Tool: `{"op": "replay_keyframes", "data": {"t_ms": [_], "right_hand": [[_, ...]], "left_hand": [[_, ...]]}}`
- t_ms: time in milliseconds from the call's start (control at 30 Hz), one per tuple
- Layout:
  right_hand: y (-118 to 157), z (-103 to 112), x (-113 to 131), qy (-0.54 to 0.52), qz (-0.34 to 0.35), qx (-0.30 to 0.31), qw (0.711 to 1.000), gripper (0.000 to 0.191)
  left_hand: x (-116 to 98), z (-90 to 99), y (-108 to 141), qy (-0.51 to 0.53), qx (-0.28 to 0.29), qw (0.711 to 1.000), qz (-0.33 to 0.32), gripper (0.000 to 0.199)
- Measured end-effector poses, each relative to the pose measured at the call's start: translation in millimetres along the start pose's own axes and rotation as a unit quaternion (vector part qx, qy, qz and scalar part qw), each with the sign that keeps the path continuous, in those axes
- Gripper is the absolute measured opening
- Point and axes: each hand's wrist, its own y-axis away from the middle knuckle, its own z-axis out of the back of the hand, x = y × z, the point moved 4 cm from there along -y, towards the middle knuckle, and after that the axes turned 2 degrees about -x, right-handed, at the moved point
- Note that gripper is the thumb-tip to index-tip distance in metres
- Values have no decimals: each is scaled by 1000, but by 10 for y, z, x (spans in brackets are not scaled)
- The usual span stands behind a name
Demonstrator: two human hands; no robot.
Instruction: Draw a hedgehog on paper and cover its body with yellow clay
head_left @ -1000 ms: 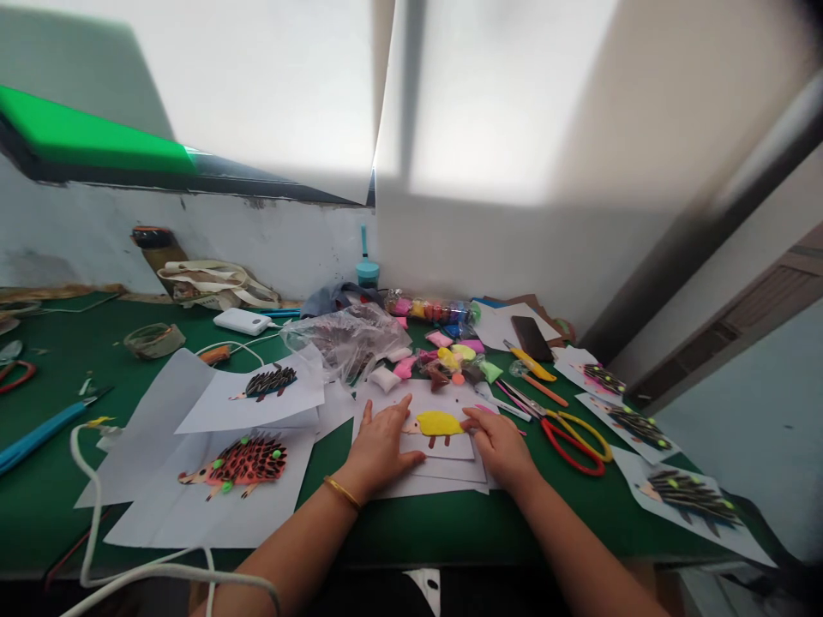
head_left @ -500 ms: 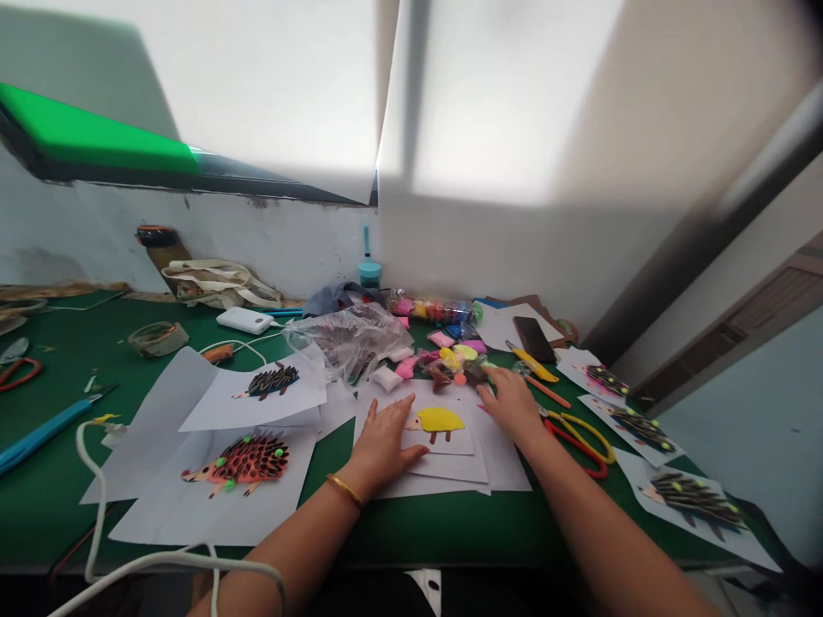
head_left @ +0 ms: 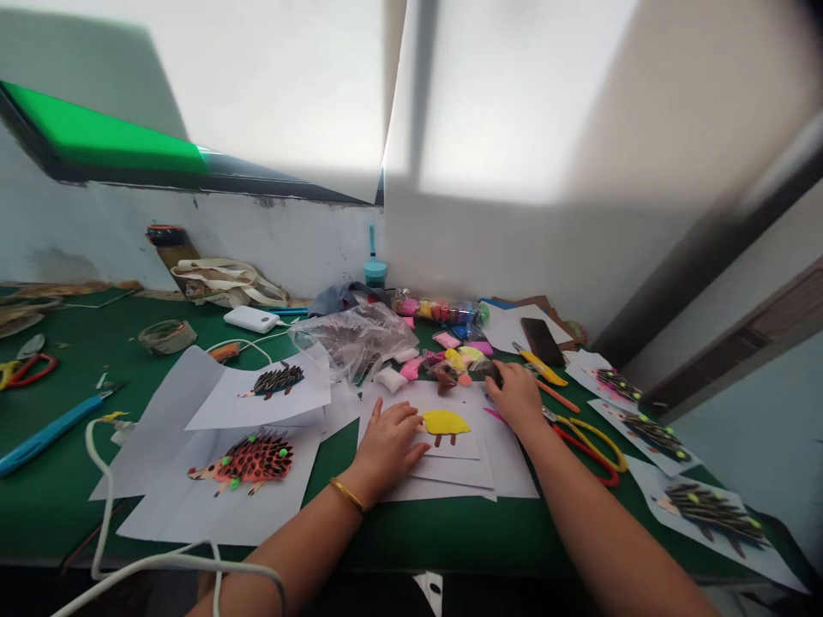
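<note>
My left hand (head_left: 387, 446) lies open, fingers spread, on a white sheet (head_left: 450, 471) atop other sheets. Beside its fingers is a yellow clay hedgehog body (head_left: 446, 422) with two brown legs; my fingers partly cover its head end. My right hand (head_left: 518, 398) is beyond the sheets' right side, thumb and fingers curled together. Something dark shows at its fingertips, too small to make out. Nearest to it are a dark clay packet (head_left: 483, 368), an orange clay bit (head_left: 465, 380) and a brown clay packet (head_left: 445, 378).
Red-and-yellow scissors (head_left: 597, 446), a yellow cutter (head_left: 543, 368) and a phone (head_left: 542, 341) lie at right. Several hedgehog pictures (head_left: 707, 514) line the right edge; a red hedgehog picture (head_left: 248, 463) lies at left. A plastic bag (head_left: 353, 338) and white cable (head_left: 99, 488) are also present.
The view has turned slightly left. My right hand has drawn back a little to the right, and its fingers have come closer together. My left hand still rests on the sheet.
</note>
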Motion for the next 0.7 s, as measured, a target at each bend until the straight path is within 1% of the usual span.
{"op": "replay_keyframes", "data": {"t_ms": [67, 167, 233, 300, 400, 500, 600, 700], "right_hand": [[24, 2, -17, -1, -1, -1, 1000, 40], [68, -19, -6, -3, 5, 4, 1000, 39], [94, -17, 15, -9, 10, -3, 1000, 40], [120, 13, 42, -19, 14, -20, 1000, 40], [185, 99, 109, -48, 31, -46, 997, 39], [307, 193, 226, -99, 77, -55, 991, 37], [464, 242, 359, -147, 129, -20, 980, 34], [606, 253, 453, -177, 164, 23, 970, 33]], "left_hand": [[-95, -8, -6, -15, 0, 999, -38, 38], [-250, -66, -39, -41, 25, 994, -102, 56], [-309, -117, -76, -60, 38, 990, -121, 69], [-328, -167, -107, -71, 52, 988, -127, 75], [-324, -207, -128, -72, 59, 987, -130, 74], [-323, -200, -134, -75, 48, 988, -129, 67], [-328, -181, -152, -80, 42, 987, -132, 62], [-319, -161, -177, -68, 40, 987, -137, 62]]}}
